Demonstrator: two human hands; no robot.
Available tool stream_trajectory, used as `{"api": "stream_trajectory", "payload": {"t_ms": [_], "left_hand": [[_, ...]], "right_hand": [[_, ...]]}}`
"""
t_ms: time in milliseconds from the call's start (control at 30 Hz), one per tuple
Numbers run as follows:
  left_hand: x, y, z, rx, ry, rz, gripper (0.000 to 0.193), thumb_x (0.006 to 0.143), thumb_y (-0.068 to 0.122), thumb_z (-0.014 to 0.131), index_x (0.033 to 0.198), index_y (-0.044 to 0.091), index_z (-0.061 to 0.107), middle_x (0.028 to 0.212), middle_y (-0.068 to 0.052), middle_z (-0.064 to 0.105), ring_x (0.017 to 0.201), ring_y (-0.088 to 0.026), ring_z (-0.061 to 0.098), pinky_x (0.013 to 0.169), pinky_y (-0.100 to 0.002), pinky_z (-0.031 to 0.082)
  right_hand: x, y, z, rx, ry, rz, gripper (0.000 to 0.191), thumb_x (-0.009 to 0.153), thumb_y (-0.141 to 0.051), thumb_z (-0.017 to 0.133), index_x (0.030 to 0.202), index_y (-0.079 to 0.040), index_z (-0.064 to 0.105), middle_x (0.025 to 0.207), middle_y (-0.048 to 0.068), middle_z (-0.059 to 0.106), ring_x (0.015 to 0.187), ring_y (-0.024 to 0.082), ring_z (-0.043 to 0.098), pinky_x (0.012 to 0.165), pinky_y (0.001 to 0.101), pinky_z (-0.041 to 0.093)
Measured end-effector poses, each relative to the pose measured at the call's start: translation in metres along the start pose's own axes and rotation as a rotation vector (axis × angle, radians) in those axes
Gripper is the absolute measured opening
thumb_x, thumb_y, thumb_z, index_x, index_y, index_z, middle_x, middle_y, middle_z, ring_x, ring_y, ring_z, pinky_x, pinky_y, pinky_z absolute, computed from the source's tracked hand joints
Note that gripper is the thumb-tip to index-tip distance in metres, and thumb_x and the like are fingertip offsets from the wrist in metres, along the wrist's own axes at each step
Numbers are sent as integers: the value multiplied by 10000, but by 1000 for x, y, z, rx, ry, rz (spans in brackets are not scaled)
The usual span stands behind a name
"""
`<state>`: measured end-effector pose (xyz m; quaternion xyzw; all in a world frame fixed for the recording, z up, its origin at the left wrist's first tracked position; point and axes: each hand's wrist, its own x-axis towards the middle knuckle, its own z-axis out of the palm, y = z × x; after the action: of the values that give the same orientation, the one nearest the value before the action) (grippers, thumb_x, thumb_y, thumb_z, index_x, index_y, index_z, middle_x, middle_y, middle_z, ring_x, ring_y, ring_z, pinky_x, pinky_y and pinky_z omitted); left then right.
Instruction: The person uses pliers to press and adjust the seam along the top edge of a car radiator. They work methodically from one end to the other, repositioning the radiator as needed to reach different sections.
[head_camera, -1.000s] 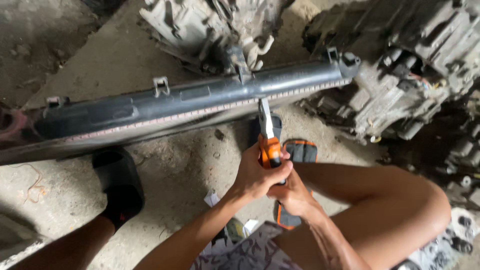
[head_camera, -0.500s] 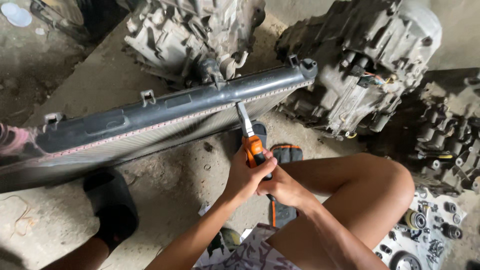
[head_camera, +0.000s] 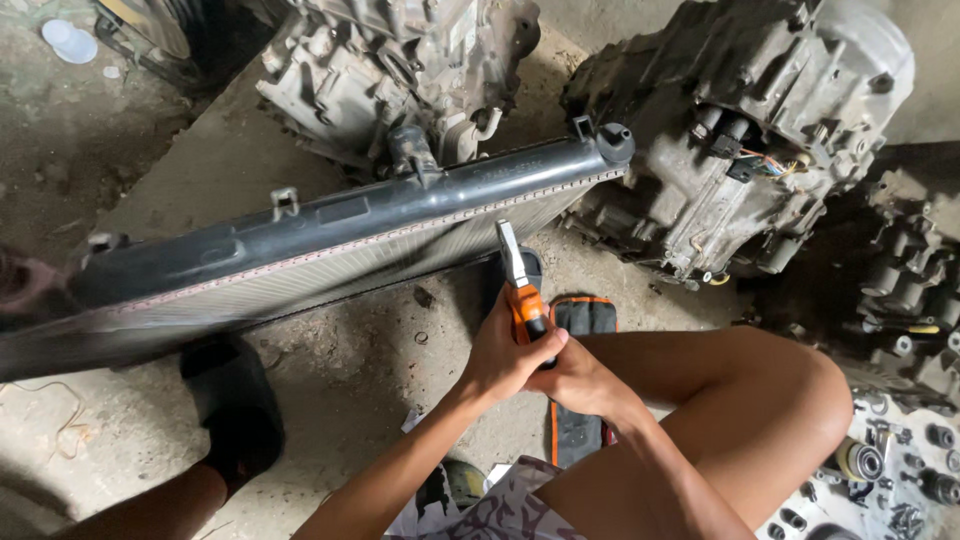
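Gripping the pliers (head_camera: 524, 300) with both hands, I have the left hand (head_camera: 505, 360) clenched round the orange handles from the left and the right hand (head_camera: 585, 385) wrapped over them from the right, the two fists pressed together. The pliers point up and a little left, their grey nose touching the lower edge of the radiator (head_camera: 330, 235), at the crimped metal strip that runs under its black plastic tank. Whether the nose has actually bitten onto a tab I cannot tell; the tips are too small to read.

The radiator lies slantwise across my view, its right end high near a round cap (head_camera: 616, 140) and its left end low and blurred at the frame edge. Small brackets stand up from the tank's upper side, and there is faint raised lettering moulded into the black plastic near the right end.

Behind it sit two grimy grey gearboxes: one (head_camera: 400, 70) at upper centre, the other (head_camera: 740, 130) at upper right with a bundle of coloured wires showing in a recess. My right knee (head_camera: 790, 400) is bent up at the right. Below the hands a flat black pouch with orange trim (head_camera: 580, 330) lies on the concrete floor (head_camera: 360, 370). A black shoe (head_camera: 235, 405) is planted at lower left, just under the radiator. A pale round lid (head_camera: 68, 42) lies in the top left corner, and loose small metal parts (head_camera: 890, 470) crowd the bottom right corner.
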<state>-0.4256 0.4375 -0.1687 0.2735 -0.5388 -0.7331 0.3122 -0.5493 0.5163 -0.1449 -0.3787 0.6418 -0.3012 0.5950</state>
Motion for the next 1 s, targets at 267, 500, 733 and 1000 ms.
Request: {"api": "stream_trajectory", "payload": {"t_ms": [267, 500, 733, 1000], "left_hand": [[29, 2, 14, 186, -71, -14, 491, 798, 355, 804, 1090, 45, 559, 943, -71, 598, 851, -173, 611, 789, -343, 536], [61, 3, 31, 272, -131, 58, 521, 810, 432, 795, 1070, 29, 591, 950, -106, 624, 847, -205, 644, 787, -353, 547], [90, -1, 45, 216, -184, -32, 520, 793, 435, 791, 1059, 33, 597, 901, -95, 642, 802, -200, 653, 756, -348, 559], [101, -11, 43, 191, -170, 17, 479, 813, 382, 801, 1077, 25, 622, 957, -95, 623, 862, -211, 653, 810, -357, 548]], "right_hand": [[4, 17, -30, 24, 86, -34, 917, 772, 24, 715, 1572, -92, 283, 1202, 78, 656, 1088, 161, 607, 920, 323, 523], [7, 29, -63, 56, 154, 40, 803, 745, 28, 721, 1484, -69, 422, 1086, 65, 663, 985, 155, 606, 848, 320, 525], [15, 46, -90, 83, 204, 75, 675, 718, 22, 724, 1365, -18, 538, 1110, 74, 690, 1041, 156, 641, 897, 325, 534], [26, 52, -100, 25, 217, 91, 822, 722, -11, 771, 1463, -49, 418, 1193, 94, 692, 1109, 180, 640, 967, 345, 519]]}}
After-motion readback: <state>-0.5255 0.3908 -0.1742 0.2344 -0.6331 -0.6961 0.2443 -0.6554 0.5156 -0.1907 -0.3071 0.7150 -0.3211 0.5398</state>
